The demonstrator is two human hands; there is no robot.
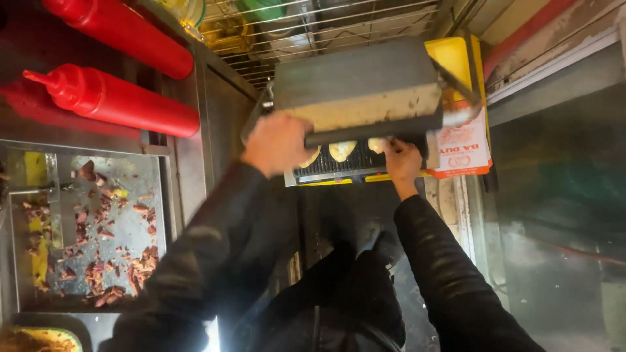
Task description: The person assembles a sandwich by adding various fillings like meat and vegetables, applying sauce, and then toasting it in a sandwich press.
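hands [277, 142] on grill press [358, 91], red bottles [117, 101] beside

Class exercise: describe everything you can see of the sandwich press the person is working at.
The sandwich press is a boxy grey metal grill with a worn, pale front edge. Its lid is raised and tilted, and a dark bar handle runs along the front. The left hand holds that handle. Below, the ribbed black plate carries golden bread pieces, which the right hand reaches toward. It stands before a wire rack, beside a yellow board.
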